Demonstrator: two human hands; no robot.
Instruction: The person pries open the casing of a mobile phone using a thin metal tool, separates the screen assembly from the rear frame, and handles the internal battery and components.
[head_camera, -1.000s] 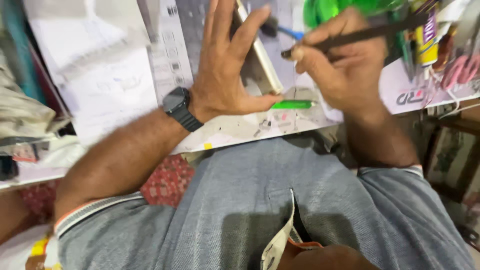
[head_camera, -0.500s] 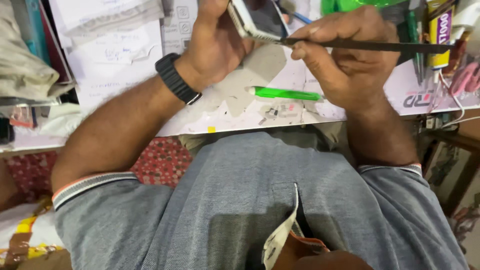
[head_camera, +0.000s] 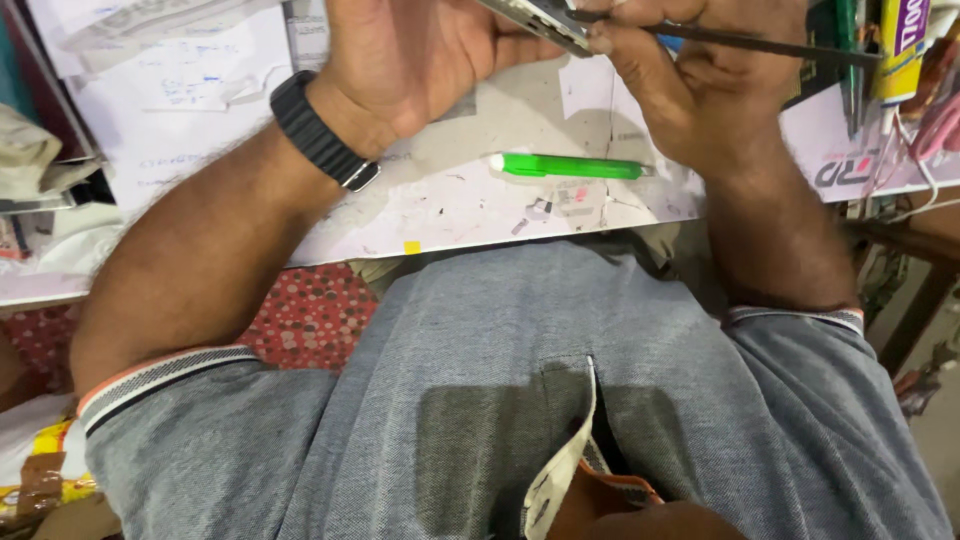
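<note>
While papers (head_camera: 190, 90) are lying spread over the far left part of the white worktop (head_camera: 460, 205), the person's left hand (head_camera: 420, 60), with a black watch (head_camera: 320, 135) on its wrist, is cupping a slim, pale-edged phone (head_camera: 535, 18) from below, just above the worktop's far middle. Only a corner of that phone is showing at the top of the view, so its full shape cannot be told. Directly to its right, the right hand (head_camera: 690, 85) is pinching a thin dark tool (head_camera: 740, 40), fingers closed narrowly round the shaft, and the tip is meeting the phone's edge. Below both hands, a green pen-like tool (head_camera: 570, 167) is lying flat near the worktop's near edge, among small scraps. Farther right, bottles and cables (head_camera: 905, 95) are crowding the far right corner.

Judging by its look, the phone is likely light, stiff and smooth, and probably slippery and fragile along the glass face; holding it by its long side edges, with the palm backing it, seems safest. The dark tool appears rigid and thin, best gripped close to its tip for control.
</note>
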